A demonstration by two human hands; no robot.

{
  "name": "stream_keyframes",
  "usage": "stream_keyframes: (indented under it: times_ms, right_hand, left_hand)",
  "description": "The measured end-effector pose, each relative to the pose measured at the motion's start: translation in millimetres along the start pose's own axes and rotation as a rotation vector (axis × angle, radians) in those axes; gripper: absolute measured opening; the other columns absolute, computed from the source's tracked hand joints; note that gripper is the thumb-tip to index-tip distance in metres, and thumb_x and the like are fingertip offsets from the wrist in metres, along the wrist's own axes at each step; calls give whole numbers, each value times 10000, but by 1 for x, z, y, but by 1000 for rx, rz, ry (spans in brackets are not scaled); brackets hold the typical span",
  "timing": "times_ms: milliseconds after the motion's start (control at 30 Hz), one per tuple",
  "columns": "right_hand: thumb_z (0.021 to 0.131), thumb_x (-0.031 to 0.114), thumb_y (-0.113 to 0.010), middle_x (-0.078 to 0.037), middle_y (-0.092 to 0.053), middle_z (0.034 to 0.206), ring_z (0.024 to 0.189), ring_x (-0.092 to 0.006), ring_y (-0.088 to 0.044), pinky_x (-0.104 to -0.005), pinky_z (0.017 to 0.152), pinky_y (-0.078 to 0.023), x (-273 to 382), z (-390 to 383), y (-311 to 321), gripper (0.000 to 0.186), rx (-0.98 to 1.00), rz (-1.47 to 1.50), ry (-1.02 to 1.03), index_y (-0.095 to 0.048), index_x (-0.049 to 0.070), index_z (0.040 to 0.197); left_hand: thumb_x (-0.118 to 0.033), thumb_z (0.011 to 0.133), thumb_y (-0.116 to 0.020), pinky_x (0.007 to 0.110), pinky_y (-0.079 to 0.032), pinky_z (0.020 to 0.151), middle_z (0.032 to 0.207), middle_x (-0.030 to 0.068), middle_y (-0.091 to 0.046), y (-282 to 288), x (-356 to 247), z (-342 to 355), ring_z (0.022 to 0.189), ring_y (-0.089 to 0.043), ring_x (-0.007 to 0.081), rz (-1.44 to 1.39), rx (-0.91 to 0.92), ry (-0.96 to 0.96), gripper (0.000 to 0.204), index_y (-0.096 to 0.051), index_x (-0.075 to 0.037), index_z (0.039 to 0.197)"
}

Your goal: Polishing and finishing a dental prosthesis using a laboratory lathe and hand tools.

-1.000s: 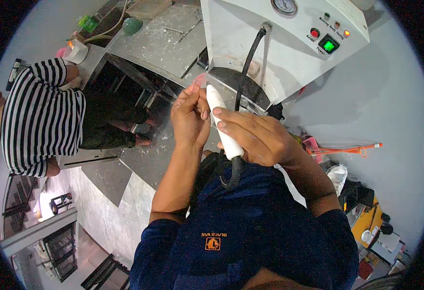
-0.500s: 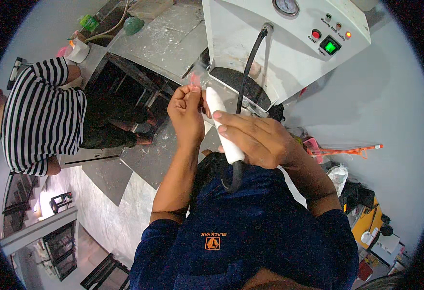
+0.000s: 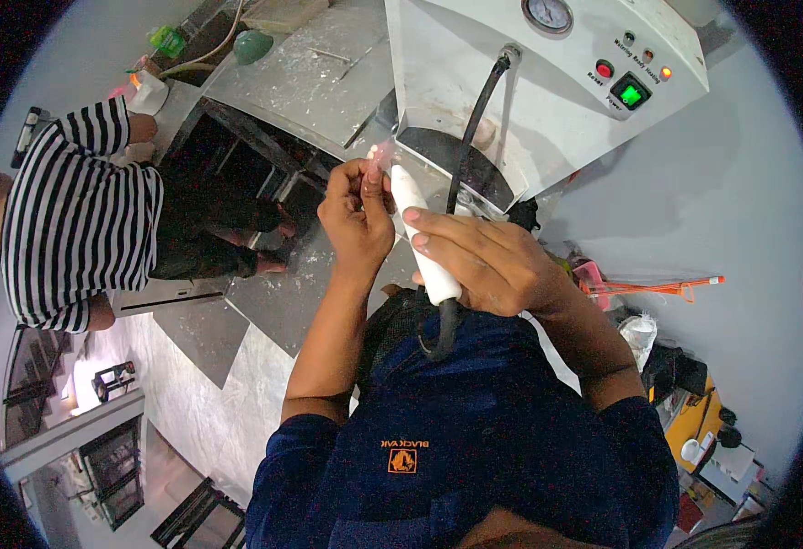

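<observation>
My left hand (image 3: 356,212) is closed, pinching a small pink denture (image 3: 382,154) with pale tooth-like bits along its edge. The fingers cover its lower part. My right hand (image 3: 486,261) grips a white steam handpiece (image 3: 411,206), held at a slant with its tip up beside the denture. From the handpiece's lower end a black hose loops down against my shirt. A white steam cleaner (image 3: 548,96) stands ahead of my hands, with a gauge, lit indicators and a black hose (image 3: 484,110) coming off its front.
A dusty grey worktop (image 3: 315,69) lies ahead to the left, with a green rounded lump (image 3: 253,48) on it. At far left another person in a striped shirt (image 3: 81,220) stands by the counter. Orange sticks (image 3: 667,285) and a pink container (image 3: 590,276) are at right.
My left fingers have turned the denture, so its pale bits now show. The whitish haze around it has thinned. My right hand and the handpiece have barely moved.
</observation>
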State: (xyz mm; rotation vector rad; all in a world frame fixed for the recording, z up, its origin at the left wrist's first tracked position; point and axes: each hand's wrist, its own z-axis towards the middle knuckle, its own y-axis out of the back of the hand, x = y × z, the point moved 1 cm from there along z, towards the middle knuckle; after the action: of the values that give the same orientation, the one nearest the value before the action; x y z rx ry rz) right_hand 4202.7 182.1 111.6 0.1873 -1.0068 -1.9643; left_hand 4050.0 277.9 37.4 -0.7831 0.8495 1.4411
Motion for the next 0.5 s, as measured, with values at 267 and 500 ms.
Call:
stream_keyframes:
  times_ms: [267, 500]
  right_hand:
    - [805, 82, -639, -207, -598, 1253, 996, -272, -673, -321, 775, -570, 6, -2, 0, 391, -40, -28, 0, -589, -41, 1172]
    - [799, 78, -640, -196, -603, 1248, 969, -252, -678, -300, 745, -568, 10, 1, -2, 378, -58, -50, 44, -593, -34, 1158]
  left_hand:
    - [-118, 986, -551, 197, -410, 491, 674, 17, -613, 5, -3, -2, 550, -509, 41, 111, -5, -58, 138, -553, 18, 960]
    - [-76, 958, -581, 208, -403, 460, 727, 32, -636, 7, 0, -3, 560, -529, 47, -266, 88, 330, 115, -589, 37, 979]
